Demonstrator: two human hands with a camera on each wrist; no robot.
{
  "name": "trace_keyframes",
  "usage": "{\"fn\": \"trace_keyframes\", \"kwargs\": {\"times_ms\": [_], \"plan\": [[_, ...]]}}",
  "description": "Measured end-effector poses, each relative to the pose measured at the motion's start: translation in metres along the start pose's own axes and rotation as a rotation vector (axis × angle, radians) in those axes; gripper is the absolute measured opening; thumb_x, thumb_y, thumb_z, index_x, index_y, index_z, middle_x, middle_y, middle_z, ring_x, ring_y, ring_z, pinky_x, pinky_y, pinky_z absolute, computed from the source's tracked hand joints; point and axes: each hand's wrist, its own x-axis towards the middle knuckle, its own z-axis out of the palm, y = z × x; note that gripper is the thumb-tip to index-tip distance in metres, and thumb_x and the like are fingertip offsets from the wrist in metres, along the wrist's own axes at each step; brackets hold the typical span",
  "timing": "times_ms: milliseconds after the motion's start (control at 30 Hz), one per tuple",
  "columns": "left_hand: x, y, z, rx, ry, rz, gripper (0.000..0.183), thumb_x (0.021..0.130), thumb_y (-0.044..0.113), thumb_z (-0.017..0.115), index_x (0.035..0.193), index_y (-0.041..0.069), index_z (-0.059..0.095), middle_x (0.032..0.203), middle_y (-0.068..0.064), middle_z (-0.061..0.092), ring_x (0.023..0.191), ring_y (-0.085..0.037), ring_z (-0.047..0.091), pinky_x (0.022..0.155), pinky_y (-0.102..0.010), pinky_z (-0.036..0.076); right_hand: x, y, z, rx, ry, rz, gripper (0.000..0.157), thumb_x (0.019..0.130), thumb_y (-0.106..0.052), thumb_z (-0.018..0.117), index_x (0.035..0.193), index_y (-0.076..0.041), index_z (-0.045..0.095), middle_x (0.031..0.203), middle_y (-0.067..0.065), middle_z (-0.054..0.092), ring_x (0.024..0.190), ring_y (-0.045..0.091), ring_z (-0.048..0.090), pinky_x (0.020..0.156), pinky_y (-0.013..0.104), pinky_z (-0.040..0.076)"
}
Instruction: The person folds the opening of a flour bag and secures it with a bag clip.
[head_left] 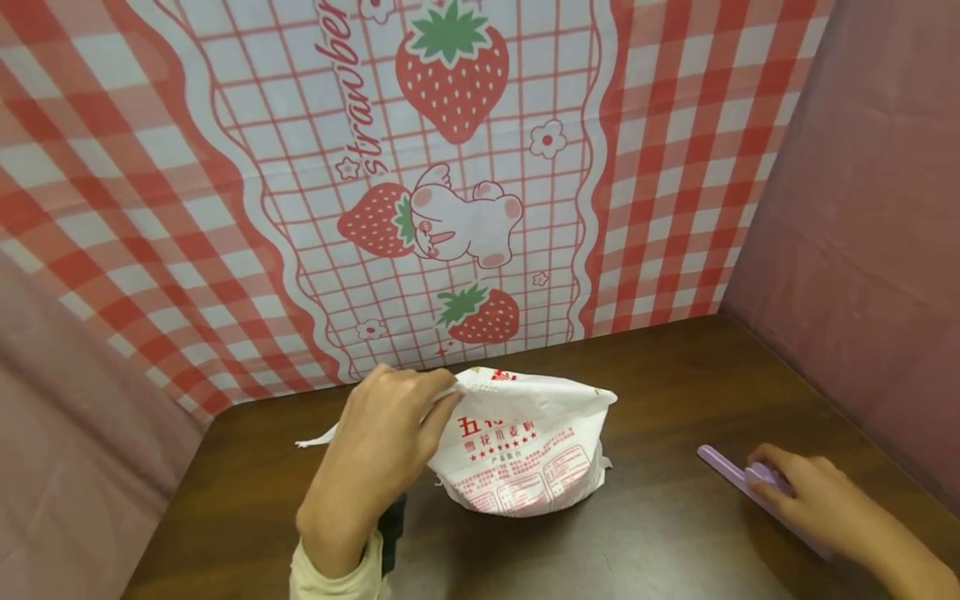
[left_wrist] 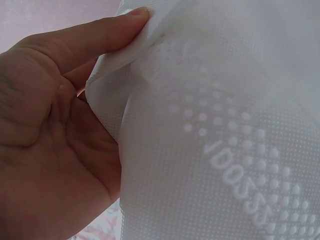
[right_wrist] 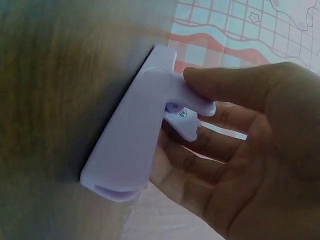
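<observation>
A white flour bag (head_left: 517, 450) with red printing sits on the dark table, its top bunched to the left. My left hand (head_left: 386, 429) pinches that top edge between thumb and fingers. Up close in the left wrist view, the white bag (left_wrist: 200, 165) shows a dimpled texture with raised letters. Off to the right, my right hand (head_left: 813, 496) grips a long light purple bag clip (head_left: 722, 465) by its handles. From the right wrist, the thumb lies on one handle of the clip (right_wrist: 127, 130) and the fingers are behind the other.
The dark wooden table (head_left: 652, 533) ends at a hanging strawberry-print cloth (head_left: 480, 167) behind the bag. Pink cloth (head_left: 862, 208) hangs along the right side, and more pink cloth (head_left: 60, 417) on the left. A white strip (head_left: 318, 437) sticks out left of the left hand.
</observation>
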Motion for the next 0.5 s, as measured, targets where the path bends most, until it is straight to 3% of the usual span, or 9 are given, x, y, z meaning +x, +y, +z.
{"fn": "trace_keyframes", "kwargs": {"times_ms": [233,500], "plan": [[0.001,-0.001,0.002,-0.002,0.004,0.009,0.01,0.082,0.02,0.064,0.072,0.019,0.064,0.057,0.012,0.054,0.049,-0.003,0.044,0.058,-0.025,0.035,0.005,-0.01,-0.004,-0.039,0.098,-0.081,0.025,0.074,-0.018,0.072,0.093,-0.003,0.062,0.07,-0.007,0.059,0.055,-0.004,0.041,0.047,0.02,0.041],[0.0,-0.002,0.0,0.007,0.012,0.014,0.01,0.082,0.02,0.064,0.072,0.02,0.064,0.058,0.012,0.055,0.049,-0.003,0.045,0.056,-0.024,0.032,0.016,-0.036,-0.018,-0.064,0.216,-0.192,0.015,0.075,-0.016,0.071,0.083,-0.009,0.061,0.058,-0.018,0.044,0.049,-0.007,0.034,0.042,0.016,0.033]]}}
